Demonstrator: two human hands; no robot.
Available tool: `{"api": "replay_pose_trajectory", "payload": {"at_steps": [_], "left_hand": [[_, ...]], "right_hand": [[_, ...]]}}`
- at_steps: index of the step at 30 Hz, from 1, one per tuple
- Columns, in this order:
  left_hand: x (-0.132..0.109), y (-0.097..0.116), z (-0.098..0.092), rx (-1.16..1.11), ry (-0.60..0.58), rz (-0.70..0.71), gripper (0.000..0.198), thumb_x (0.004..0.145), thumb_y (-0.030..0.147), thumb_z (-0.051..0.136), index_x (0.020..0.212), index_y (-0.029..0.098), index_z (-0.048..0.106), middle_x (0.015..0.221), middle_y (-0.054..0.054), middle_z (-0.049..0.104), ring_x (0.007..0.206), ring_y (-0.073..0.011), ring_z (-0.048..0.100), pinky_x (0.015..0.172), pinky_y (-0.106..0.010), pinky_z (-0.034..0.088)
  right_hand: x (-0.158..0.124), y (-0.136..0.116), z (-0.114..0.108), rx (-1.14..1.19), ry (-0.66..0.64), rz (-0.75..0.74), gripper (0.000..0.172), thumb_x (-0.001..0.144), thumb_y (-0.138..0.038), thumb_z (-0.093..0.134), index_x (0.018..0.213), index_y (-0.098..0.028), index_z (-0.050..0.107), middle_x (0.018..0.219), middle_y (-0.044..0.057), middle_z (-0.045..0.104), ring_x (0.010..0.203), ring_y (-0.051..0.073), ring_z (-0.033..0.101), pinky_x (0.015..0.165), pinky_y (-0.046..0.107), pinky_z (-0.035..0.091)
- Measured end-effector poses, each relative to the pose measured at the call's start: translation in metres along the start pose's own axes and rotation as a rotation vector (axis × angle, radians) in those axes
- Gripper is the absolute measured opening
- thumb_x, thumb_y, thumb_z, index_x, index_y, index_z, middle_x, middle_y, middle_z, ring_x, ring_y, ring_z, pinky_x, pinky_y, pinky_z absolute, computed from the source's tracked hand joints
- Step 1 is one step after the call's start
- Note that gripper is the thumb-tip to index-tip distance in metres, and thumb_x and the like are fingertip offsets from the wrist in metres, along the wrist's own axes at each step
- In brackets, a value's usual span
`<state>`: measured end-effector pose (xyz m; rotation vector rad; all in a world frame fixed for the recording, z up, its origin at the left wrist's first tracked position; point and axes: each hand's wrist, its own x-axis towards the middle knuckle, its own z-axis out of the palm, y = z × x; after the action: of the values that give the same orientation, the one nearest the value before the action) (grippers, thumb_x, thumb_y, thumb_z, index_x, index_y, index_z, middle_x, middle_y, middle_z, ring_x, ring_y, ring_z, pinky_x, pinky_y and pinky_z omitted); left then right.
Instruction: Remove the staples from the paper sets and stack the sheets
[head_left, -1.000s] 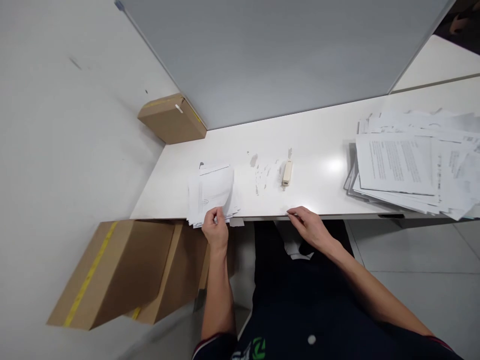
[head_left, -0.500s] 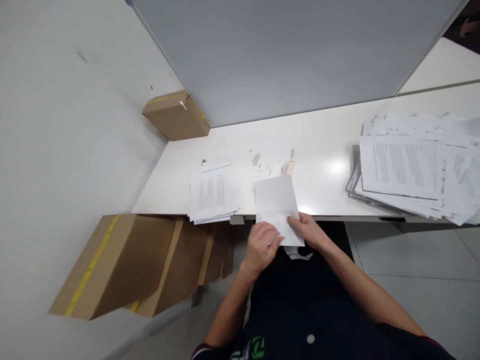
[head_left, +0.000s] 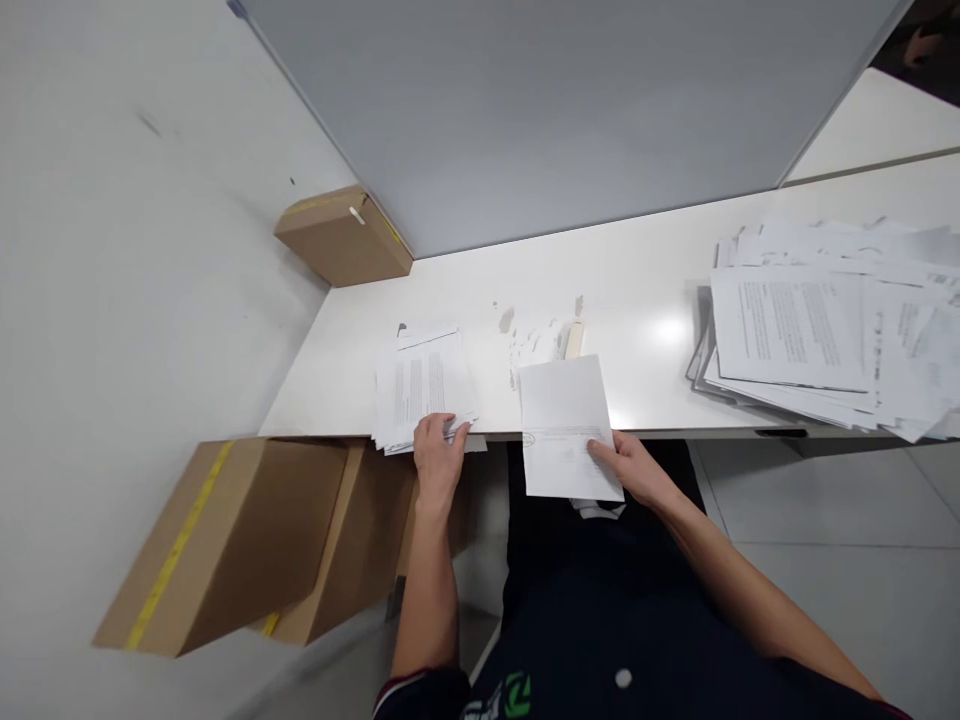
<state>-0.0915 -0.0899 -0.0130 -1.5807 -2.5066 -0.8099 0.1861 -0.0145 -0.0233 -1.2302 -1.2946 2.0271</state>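
My right hand (head_left: 634,468) grips a white sheet of paper (head_left: 566,405) by its right edge, thumb on top and fingers underneath. The sheet hangs over the table's front edge, with faint print and a small oval stamp on its lower part. On the left, my left hand (head_left: 437,458) is at the near right corner of a stack of printed papers (head_left: 416,375), its thumb and forefinger closed on the corner of the papers. How many sheets lie between them I cannot tell. The stack's sheets are slightly uneven.
A large untidy pile of papers (head_left: 795,330) lies on the right of the white table (head_left: 645,270). A small cream-coloured block (head_left: 574,338) is beyond the sheet. One cardboard box (head_left: 349,240) stands at the back left; more boxes (head_left: 247,540) are below the left end. A grey panel (head_left: 570,110) borders the back.
My left hand has let go of the held sheet and moved left to the stack's corner. The sheet stays in my right hand, shifted slightly right and now more fully visible.
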Motion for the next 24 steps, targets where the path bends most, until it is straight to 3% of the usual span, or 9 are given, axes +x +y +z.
{"api": "replay_pose_trajectory", "payload": {"at_steps": [7, 13, 16, 18, 20, 24], "left_hand": [[0.003, -0.009, 0.0, 0.052, -0.021, 0.094, 0.026, 0.078, 0.038, 0.054, 0.093, 0.018, 0.061, 0.097, -0.01, 0.055, 0.094, -0.0227, 0.049, 0.085, -0.036, 0.041], [0.006, -0.013, 0.0, -0.013, -0.018, 0.092, 0.022, 0.081, 0.033, 0.049, 0.085, 0.018, 0.064, 0.091, -0.008, 0.06, 0.09, -0.0203, 0.052, 0.084, -0.035, 0.042], [0.009, -0.01, -0.003, -0.06, 0.073, 0.057, 0.021, 0.083, 0.028, 0.045, 0.083, 0.016, 0.062, 0.084, -0.008, 0.061, 0.085, -0.0189, 0.055, 0.081, -0.035, 0.044], [0.008, 0.0, -0.008, -0.112, 0.201, 0.035, 0.019, 0.083, 0.025, 0.045, 0.085, 0.015, 0.06, 0.084, -0.008, 0.062, 0.084, -0.0182, 0.056, 0.08, -0.034, 0.045], [0.004, 0.016, -0.013, -0.186, 0.258, 0.08, 0.015, 0.082, 0.022, 0.046, 0.088, 0.015, 0.059, 0.09, -0.008, 0.062, 0.09, -0.0179, 0.056, 0.083, -0.034, 0.045], [-0.019, 0.062, -0.012, -0.365, 0.059, 0.328, 0.013, 0.082, 0.015, 0.046, 0.089, 0.017, 0.057, 0.094, -0.007, 0.062, 0.1, -0.0179, 0.055, 0.089, -0.035, 0.044]], "right_hand": [[0.001, 0.002, -0.001, -0.001, -0.02, -0.007, 0.037, 0.077, -0.038, 0.056, 0.104, -0.013, 0.061, 0.091, 0.008, 0.069, 0.077, 0.022, 0.064, 0.068, 0.032, 0.05], [0.001, 0.003, 0.0, -0.017, -0.019, -0.004, 0.038, 0.077, -0.039, 0.056, 0.103, -0.012, 0.061, 0.088, 0.008, 0.069, 0.077, 0.022, 0.064, 0.068, 0.033, 0.05], [0.002, 0.003, 0.0, 0.006, -0.022, -0.004, 0.038, 0.077, -0.039, 0.056, 0.104, -0.013, 0.061, 0.089, 0.008, 0.069, 0.078, 0.022, 0.064, 0.069, 0.033, 0.05], [0.002, 0.003, 0.001, 0.037, -0.038, -0.01, 0.038, 0.077, -0.039, 0.056, 0.105, -0.014, 0.06, 0.091, 0.008, 0.069, 0.079, 0.022, 0.064, 0.07, 0.033, 0.05], [0.002, 0.002, 0.002, 0.068, -0.05, -0.006, 0.038, 0.078, -0.04, 0.056, 0.106, -0.015, 0.059, 0.093, 0.008, 0.068, 0.079, 0.022, 0.064, 0.07, 0.033, 0.05], [0.003, -0.001, 0.006, 0.121, -0.042, 0.045, 0.037, 0.078, -0.044, 0.055, 0.101, -0.016, 0.061, 0.093, 0.009, 0.068, 0.079, 0.023, 0.064, 0.071, 0.034, 0.05]]}}
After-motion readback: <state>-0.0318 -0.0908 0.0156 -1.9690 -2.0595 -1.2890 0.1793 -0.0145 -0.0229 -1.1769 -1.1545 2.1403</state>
